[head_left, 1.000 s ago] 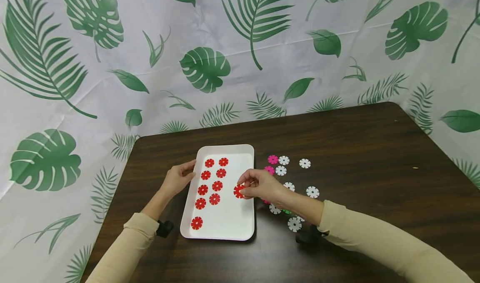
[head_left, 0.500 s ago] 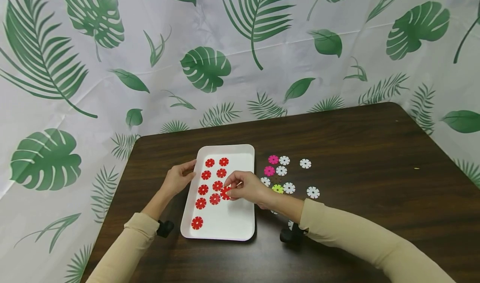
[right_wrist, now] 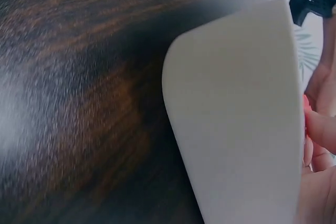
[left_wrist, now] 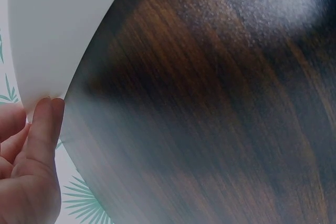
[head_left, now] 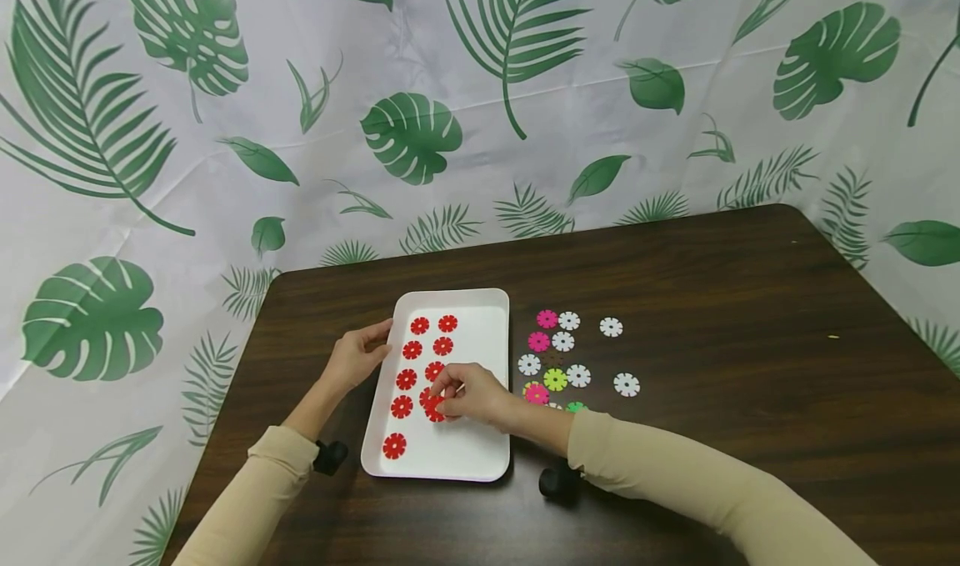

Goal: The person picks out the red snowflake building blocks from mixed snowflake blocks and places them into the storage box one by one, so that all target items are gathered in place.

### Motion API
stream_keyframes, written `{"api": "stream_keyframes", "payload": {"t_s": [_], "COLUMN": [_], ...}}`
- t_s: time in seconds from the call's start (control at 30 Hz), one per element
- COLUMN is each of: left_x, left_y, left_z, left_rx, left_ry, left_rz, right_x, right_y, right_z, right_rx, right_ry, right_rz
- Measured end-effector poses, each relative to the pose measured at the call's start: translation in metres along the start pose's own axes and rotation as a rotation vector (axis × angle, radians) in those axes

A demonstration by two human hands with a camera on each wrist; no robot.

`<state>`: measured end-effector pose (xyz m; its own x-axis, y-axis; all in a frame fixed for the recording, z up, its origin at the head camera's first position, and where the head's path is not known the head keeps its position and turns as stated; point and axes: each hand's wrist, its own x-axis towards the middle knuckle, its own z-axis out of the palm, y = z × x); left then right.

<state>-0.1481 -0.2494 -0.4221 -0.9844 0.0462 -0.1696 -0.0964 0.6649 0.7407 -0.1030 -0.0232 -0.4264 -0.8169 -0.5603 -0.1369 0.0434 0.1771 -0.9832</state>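
Note:
My right hand [head_left: 474, 394] pinches a red notched disc [head_left: 435, 410] between thumb and fingers, low over a white tray [head_left: 472, 458]. That disc overlaps another red disc [head_left: 426, 397] in the tray's second column. Other red discs lie flat, such as one at the top left [head_left: 420, 326] and one near the bottom left [head_left: 394, 446]. My left hand [head_left: 356, 359] touches the tray's left edge, thumb and forefinger spread apart. In the left wrist view, fingertips [left_wrist: 46, 107] rest against the tray's outer wall. The right wrist view shows just a sliver of red [right_wrist: 306, 103] at the fingers.
Right of the tray, loose discs lie on the dark wood table [head_left: 712, 324]: white [head_left: 627, 384], pink [head_left: 538, 342], yellow [head_left: 555, 379], green [head_left: 577, 406] and brown. My right forearm hides part of that group. A leaf-print cloth [head_left: 480, 174] hangs behind the table.
My right hand has carried the red disc leftward and then down across the tray, from its right side to the second column. My left hand stays at the tray's edge.

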Motion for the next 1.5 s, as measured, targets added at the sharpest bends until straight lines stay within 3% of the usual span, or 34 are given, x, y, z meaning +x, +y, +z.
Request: {"api": "stream_keyframes", "payload": {"t_s": [0.2,0.57,0.97,1.5], "left_x": [-0.001,0.001,0.001,0.000], "left_y": [0.000,-0.002,0.000,0.001], "left_z": [0.000,0.000,0.000,0.000], "left_rx": [-0.001,0.005,0.003,-0.006], "left_ry": [-0.001,-0.002,0.002,-0.004], "left_rz": [-0.003,0.006,0.003,0.002], "right_x": [0.001,0.007,0.012,0.012], "right_y": [0.002,0.009,0.011,0.010], "right_z": [0.008,0.018,0.027,0.034], "right_rx": [-0.017,-0.145,-0.352,-0.473], "right_ry": [0.004,0.012,-0.008,-0.021], "right_rz": [-0.005,0.001,-0.064,-0.113]}}
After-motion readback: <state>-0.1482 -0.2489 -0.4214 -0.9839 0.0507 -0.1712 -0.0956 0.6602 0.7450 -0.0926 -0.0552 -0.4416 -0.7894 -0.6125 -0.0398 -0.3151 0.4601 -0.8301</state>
